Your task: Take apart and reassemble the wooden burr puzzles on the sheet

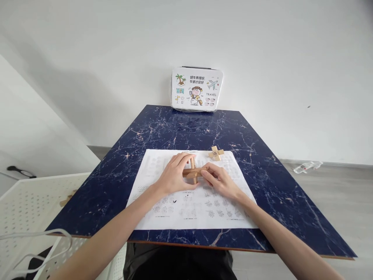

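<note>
Crossed wooden puzzle sticks point(191, 174) are between my two hands, just above a printed instruction sheet point(177, 221). My left hand point(174, 174) curves around them from the left, its fingers at the top of the upright stick and its thumb near the lower end. From the right, my right hand point(220, 179) pinches the end of the horizontal stick between thumb and fingers. Part of the sticks is hidden by my fingers. A small assembled wooden cross puzzle point(215, 153) lies at the sheet's upper right, apart from both hands.
A dark blue marbled table point(186, 130) carries the sheet. At its far edge a white case with cartoon prints point(197, 89) leans on the wall. White perforated bins point(26, 206) and a white cable point(65, 235) are at the left. A clear plastic item point(308, 167) lies on the floor.
</note>
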Motion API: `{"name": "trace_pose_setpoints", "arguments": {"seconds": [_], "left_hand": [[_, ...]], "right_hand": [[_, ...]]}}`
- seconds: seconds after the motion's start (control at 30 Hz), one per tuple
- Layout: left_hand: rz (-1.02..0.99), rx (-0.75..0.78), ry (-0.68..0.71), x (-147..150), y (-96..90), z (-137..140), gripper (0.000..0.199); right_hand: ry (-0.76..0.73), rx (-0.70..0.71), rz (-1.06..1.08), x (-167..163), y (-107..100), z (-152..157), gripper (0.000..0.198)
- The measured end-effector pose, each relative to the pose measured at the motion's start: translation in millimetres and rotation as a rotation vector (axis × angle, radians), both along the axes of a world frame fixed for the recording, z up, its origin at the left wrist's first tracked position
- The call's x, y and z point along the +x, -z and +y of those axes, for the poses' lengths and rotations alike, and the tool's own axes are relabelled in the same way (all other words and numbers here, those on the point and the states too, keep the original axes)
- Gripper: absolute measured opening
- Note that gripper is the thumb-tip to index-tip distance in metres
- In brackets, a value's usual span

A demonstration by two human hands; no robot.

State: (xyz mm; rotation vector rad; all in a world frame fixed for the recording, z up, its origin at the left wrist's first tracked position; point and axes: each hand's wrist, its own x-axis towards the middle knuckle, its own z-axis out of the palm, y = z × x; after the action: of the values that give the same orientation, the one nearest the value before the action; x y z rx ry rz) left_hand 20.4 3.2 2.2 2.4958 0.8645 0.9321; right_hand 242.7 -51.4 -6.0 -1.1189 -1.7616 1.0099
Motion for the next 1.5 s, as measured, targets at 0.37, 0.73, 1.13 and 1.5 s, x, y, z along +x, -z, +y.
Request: {"name": "trace_pose_setpoints", "arguments": {"seconds": [0.37,0.73,1.13,1.5], "left_hand": [[-0.148,-0.059,0.082,-1,-2.5,-3,0.088],[-0.361,-0.059,0.185,5,0.2,-2,0.091],[-0.349,-0.066,0.178,6,-0.1,3,0.089],[-0.326,-0.068,0.169,3,6.9,1,0.091]], "right_hand": [[-0.074,-0.151,0.303,-3,2,1,0.034],[-0.258,-0.359,0.637,0,11,7,0.027],[-0.261,-0.364,0.642,1,12,7,0.027],[-0.228,-0.327,0.561,3,13,6,0.027]]}}
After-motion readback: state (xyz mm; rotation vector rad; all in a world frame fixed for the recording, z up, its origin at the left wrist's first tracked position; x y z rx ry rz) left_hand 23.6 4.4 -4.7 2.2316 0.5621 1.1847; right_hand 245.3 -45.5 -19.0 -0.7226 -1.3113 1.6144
